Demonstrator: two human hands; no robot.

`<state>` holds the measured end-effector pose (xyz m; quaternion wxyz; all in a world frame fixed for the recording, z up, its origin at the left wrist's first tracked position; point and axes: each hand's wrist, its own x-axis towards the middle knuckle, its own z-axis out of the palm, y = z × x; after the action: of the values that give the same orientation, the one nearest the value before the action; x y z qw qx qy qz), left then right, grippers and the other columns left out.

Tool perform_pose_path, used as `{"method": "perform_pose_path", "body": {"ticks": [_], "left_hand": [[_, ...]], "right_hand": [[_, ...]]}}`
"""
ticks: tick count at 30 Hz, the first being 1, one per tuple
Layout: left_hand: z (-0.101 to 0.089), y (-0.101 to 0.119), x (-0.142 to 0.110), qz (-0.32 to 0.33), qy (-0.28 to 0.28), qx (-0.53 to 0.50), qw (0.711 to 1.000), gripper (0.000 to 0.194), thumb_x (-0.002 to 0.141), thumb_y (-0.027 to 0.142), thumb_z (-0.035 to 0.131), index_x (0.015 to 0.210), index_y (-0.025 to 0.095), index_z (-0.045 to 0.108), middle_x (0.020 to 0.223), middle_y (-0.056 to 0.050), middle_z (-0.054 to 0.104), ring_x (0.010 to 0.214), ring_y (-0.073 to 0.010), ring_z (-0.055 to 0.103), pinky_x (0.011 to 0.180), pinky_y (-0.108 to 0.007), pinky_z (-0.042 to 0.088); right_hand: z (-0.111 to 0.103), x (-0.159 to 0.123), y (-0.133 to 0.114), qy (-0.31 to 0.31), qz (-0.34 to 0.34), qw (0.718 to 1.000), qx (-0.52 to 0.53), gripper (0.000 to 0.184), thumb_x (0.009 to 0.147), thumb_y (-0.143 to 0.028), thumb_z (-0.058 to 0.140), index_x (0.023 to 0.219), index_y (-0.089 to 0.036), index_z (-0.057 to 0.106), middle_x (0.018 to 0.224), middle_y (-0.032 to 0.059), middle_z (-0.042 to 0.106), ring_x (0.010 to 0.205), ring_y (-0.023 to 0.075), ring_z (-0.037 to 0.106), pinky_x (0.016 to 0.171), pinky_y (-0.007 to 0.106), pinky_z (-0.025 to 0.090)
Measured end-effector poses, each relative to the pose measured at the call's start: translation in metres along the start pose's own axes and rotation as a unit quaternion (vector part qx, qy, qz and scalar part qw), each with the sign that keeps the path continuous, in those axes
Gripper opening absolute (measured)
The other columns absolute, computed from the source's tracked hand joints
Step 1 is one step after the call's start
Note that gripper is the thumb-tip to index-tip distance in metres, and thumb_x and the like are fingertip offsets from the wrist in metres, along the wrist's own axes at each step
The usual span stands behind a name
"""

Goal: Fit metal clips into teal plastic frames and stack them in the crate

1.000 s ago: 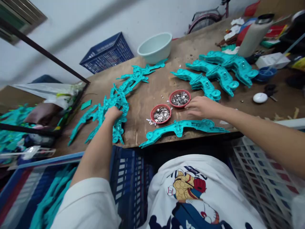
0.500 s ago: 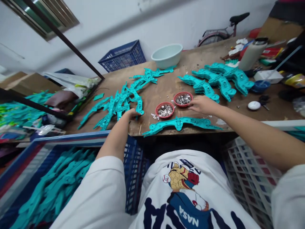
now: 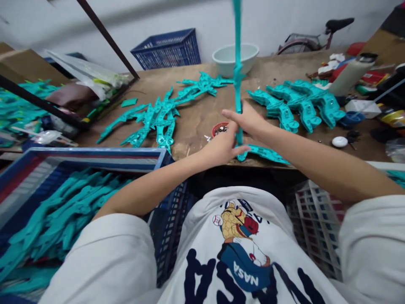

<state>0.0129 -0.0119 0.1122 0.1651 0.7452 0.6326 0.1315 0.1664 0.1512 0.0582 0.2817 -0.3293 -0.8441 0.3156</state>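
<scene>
Both of my hands meet at the table's front edge on a long teal plastic part that stands upright and reaches the top of the view. My left hand grips its lower end. My right hand pinches it a little higher. Another teal part lies flat on the wooden table just below my hands. A small red basket of tiny metal pieces shows behind my left hand; a second basket is hidden.
Loose teal parts spread over the table's left half, and stacked ones sit at the right. A pale bowl and blue crate stand at the back. A blue bin of teal parts is at my left, a white crate at my right.
My left hand left the loose pile and came to the centre. A teal part that lay on the table now stands upright in both hands. My right hand moved off the basket.
</scene>
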Motion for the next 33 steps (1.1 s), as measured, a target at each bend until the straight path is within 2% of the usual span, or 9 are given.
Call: {"method": "perform_pose_path", "body": {"ticks": [2, 4, 6, 8, 11, 15, 22, 26, 33], "left_hand": [[-0.022, 0.036, -0.025, 0.082, -0.070, 0.124, 0.986, 0.042, 0.122, 0.055, 0.081, 0.154, 0.028, 0.077, 0.139, -0.014, 0.090, 0.150, -0.0490, 0.084, 0.120, -0.057, 0.068], [-0.055, 0.048, -0.042, 0.120, -0.032, 0.183, 0.975, 0.043, 0.131, 0.054, 0.055, 0.157, 0.034, 0.082, 0.160, -0.011, 0.084, 0.175, -0.0568, 0.067, 0.127, -0.069, 0.061], [-0.079, 0.036, -0.047, 0.082, 0.003, 0.232, 0.969, 0.059, 0.132, 0.050, 0.046, 0.187, 0.037, 0.064, 0.178, -0.011, 0.072, 0.187, -0.0615, 0.051, 0.134, -0.077, 0.052], [-0.082, 0.008, -0.038, 0.025, -0.012, 0.274, 0.961, 0.073, 0.126, 0.048, 0.065, 0.195, 0.030, 0.052, 0.179, -0.017, 0.070, 0.183, -0.0636, 0.054, 0.138, -0.078, 0.049], [-0.056, -0.036, -0.007, -0.055, -0.132, 0.297, 0.944, 0.074, 0.109, 0.037, 0.090, 0.177, 0.021, 0.067, 0.162, -0.022, 0.081, 0.162, -0.0592, 0.075, 0.135, -0.070, 0.057], [-0.010, -0.066, 0.035, -0.050, -0.220, 0.283, 0.932, 0.060, 0.105, 0.034, 0.093, 0.162, 0.024, 0.078, 0.154, -0.020, 0.089, 0.149, -0.0521, 0.084, 0.128, -0.058, 0.064], [0.033, -0.074, 0.060, -0.044, -0.237, 0.261, 0.935, 0.056, 0.095, 0.048, 0.105, 0.145, 0.026, 0.093, 0.145, -0.021, 0.095, 0.147, -0.0532, 0.087, 0.130, -0.062, 0.065], [0.048, -0.077, 0.065, -0.046, -0.225, 0.250, 0.941, 0.050, 0.107, 0.059, 0.097, 0.142, 0.023, 0.095, 0.143, -0.023, 0.095, 0.143, -0.0525, 0.088, 0.126, -0.060, 0.068], [0.048, -0.078, 0.068, -0.071, -0.253, 0.232, 0.937, 0.037, 0.108, 0.040, 0.092, 0.140, 0.022, 0.095, 0.145, -0.023, 0.094, 0.138, -0.0497, 0.090, 0.119, -0.054, 0.070]], "right_hand": [[-0.011, -0.003, -0.012, 0.038, -0.001, 0.999, -0.021, 0.081, 0.129, -0.068, 0.068, 0.193, -0.020, 0.052, 0.163, 0.0183, 0.083, 0.142, 0.0393, 0.086, 0.127, 0.063, 0.073], [-0.033, -0.020, -0.012, 0.018, -0.020, 0.997, -0.072, 0.081, 0.121, -0.057, 0.083, 0.189, -0.019, 0.059, 0.166, 0.0174, 0.083, 0.148, 0.0417, 0.083, 0.136, 0.064, 0.067], [-0.057, -0.045, -0.001, -0.042, -0.035, 0.988, -0.143, 0.086, 0.113, -0.054, 0.092, 0.187, -0.019, 0.066, 0.172, 0.0175, 0.082, 0.157, 0.0475, 0.080, 0.141, 0.066, 0.063], [-0.072, -0.069, 0.021, -0.104, -0.019, 0.976, -0.191, 0.087, 0.109, -0.059, 0.095, 0.184, -0.020, 0.073, 0.170, 0.0180, 0.085, 0.156, 0.0515, 0.080, 0.136, 0.066, 0.066], [-0.073, -0.090, 0.060, -0.168, 0.012, 0.960, -0.225, 0.086, 0.110, -0.065, 0.092, 0.181, -0.019, 0.078, 0.165, 0.0197, 0.088, 0.149, 0.0511, 0.083, 0.128, 0.063, 0.070], [-0.053, -0.095, 0.093, -0.215, 0.004, 0.936, -0.278, 0.079, 0.109, -0.060, 0.093, 0.172, -0.013, 0.083, 0.166, 0.0271, 0.084, 0.154, 0.0530, 0.079, 0.134, 0.063, 0.064], [-0.036, -0.107, 0.079, -0.276, 0.126, 0.896, -0.324, 0.080, 0.112, -0.038, 0.094, 0.182, -0.009, 0.066, 0.171, 0.0315, 0.082, 0.154, 0.0522, 0.083, 0.124, 0.055, 0.068], [-0.050, -0.107, 0.078, -0.295, 0.108, 0.898, -0.308, 0.094, 0.115, -0.052, 0.092, 0.196, -0.017, 0.059, 0.182, 0.0259, 0.078, 0.159, 0.0524, 0.081, 0.127, 0.058, 0.069], [-0.081, -0.010, 0.166, -0.116, 0.071, 0.925, -0.355, 0.052, 0.127, -0.050, 0.062, 0.148, -0.022, 0.101, 0.139, 0.0197, 0.095, 0.132, 0.0469, 0.089, 0.121, 0.064, 0.072]]}}
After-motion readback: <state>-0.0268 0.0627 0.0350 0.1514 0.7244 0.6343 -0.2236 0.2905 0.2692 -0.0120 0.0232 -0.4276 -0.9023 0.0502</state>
